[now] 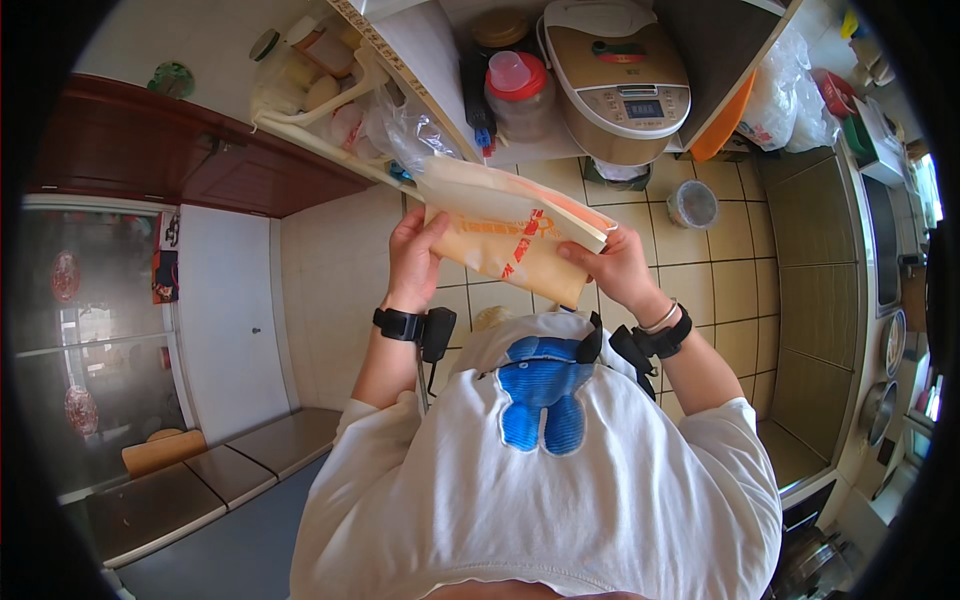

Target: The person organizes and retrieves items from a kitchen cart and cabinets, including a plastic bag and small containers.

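A pale yellow paper bag [490,240] with orange print and a red striped strip is stretched between my two hands, in front of my chest. My left hand [413,258] pinches its left end, thumb on the near face. At the right end my right hand [620,270] grips it, thumb laid across the front and fingers behind. Along the bag's upper edge the layers stand slightly apart, and an orange-pink layer shows there. What is inside, if anything, is hidden. Clear plastic [405,125] lies just beyond the bag's left end.
Ahead, a shelf holds a gold and white rice cooker [620,85] and a red-lidded jar [518,90]. A round clear tub [693,205] stands on the tiled floor [735,235]. To the right are plastic bags [785,95] and a counter; a white door [230,320] is at left.
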`<state>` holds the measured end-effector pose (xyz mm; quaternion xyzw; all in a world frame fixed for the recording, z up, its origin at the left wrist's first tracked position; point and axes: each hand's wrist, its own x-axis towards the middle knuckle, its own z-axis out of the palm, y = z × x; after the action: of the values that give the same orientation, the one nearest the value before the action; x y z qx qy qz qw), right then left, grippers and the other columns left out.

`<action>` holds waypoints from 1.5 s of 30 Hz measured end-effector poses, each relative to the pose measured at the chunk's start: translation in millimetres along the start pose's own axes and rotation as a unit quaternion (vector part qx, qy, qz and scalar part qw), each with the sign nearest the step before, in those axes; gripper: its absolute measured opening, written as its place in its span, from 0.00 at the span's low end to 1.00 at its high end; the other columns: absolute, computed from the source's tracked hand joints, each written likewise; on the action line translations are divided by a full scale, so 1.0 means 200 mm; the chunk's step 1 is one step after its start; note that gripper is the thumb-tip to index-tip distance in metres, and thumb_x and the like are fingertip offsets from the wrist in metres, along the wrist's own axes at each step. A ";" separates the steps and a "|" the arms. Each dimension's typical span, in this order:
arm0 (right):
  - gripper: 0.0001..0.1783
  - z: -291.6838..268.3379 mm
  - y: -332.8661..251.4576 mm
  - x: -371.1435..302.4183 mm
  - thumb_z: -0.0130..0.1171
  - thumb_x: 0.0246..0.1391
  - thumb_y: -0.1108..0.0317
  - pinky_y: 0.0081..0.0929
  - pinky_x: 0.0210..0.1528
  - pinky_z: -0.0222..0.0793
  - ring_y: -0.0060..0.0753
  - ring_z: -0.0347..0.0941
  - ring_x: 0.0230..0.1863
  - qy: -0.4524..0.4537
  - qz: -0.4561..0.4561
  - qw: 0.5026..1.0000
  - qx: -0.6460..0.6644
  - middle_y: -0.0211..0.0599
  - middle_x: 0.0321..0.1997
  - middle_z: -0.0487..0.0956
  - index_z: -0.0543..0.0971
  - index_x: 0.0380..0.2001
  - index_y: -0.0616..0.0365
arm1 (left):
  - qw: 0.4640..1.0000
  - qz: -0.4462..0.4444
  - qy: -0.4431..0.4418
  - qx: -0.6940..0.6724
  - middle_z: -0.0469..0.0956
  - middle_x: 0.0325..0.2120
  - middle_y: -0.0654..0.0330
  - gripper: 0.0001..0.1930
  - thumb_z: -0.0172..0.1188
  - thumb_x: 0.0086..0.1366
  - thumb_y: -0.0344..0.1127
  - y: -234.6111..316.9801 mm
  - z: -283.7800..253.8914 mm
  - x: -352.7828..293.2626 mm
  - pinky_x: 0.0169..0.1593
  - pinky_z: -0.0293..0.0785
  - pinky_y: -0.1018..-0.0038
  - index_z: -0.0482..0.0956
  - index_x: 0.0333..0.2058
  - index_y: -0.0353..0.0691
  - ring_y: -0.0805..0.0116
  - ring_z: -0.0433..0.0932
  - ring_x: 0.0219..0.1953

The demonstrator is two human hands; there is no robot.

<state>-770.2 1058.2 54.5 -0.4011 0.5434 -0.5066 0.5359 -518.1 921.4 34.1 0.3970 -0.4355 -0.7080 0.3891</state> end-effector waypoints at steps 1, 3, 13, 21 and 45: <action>0.17 -0.01 0.01 -0.01 0.59 0.55 0.73 0.12 0.28 0.71 0.09 0.71 0.30 0.000 0.000 1.000 0.000 0.23 0.34 0.79 0.77 0.49 0.57 | 1.000 -0.001 0.000 0.000 0.76 0.45 0.60 0.16 0.59 0.61 0.35 -0.01 -0.02 0.00 0.52 0.70 0.69 0.72 0.47 0.38 0.69 0.74 0.48; 0.18 -0.01 0.04 -0.03 0.58 0.54 0.77 0.15 0.36 0.74 0.15 0.75 0.35 -0.036 -0.029 0.999 0.016 0.27 0.39 0.81 0.77 0.49 0.58 | 0.997 -0.019 0.022 0.072 0.77 0.41 0.59 0.12 0.56 0.63 0.34 -0.03 -0.05 -0.02 0.49 0.71 0.71 0.74 0.43 0.38 0.71 0.75 0.43; 0.25 0.01 0.01 -0.02 0.60 0.43 0.82 0.27 0.54 0.70 0.46 0.74 0.53 -0.015 -0.297 0.947 -0.119 0.51 0.51 0.76 0.80 0.47 0.49 | 0.958 -0.134 -0.035 -0.251 0.72 0.51 0.55 0.32 0.46 0.64 0.61 0.07 0.09 -0.06 0.57 0.69 0.68 0.66 0.54 0.39 0.63 0.71 0.53; 0.30 0.10 0.09 -0.04 0.55 0.43 0.73 0.27 0.34 0.76 0.38 0.78 0.30 -0.020 -0.306 0.819 -0.485 0.47 0.64 0.64 0.74 0.54 0.43 | 0.970 -0.157 -0.125 -0.136 0.68 0.55 0.58 0.25 0.48 0.68 0.47 -0.12 0.31 -0.10 0.60 0.65 0.64 0.60 0.59 0.43 0.63 0.68 0.57; 0.23 0.24 0.41 0.77 0.51 0.60 0.49 0.25 0.38 0.71 0.26 0.75 0.35 -0.001 0.135 0.990 -0.032 0.34 0.36 0.79 0.75 0.42 0.60 | 0.996 -0.067 -0.004 -0.056 0.71 0.47 0.59 0.21 0.50 0.59 0.27 -0.03 -0.43 0.11 0.54 0.68 0.66 0.65 0.52 0.37 0.65 0.71 0.50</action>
<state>-729.3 915.6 -48.8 -0.3417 0.6078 -0.4112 0.5871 -451.5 876.5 -2.5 0.4003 -0.3691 -0.7572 0.3608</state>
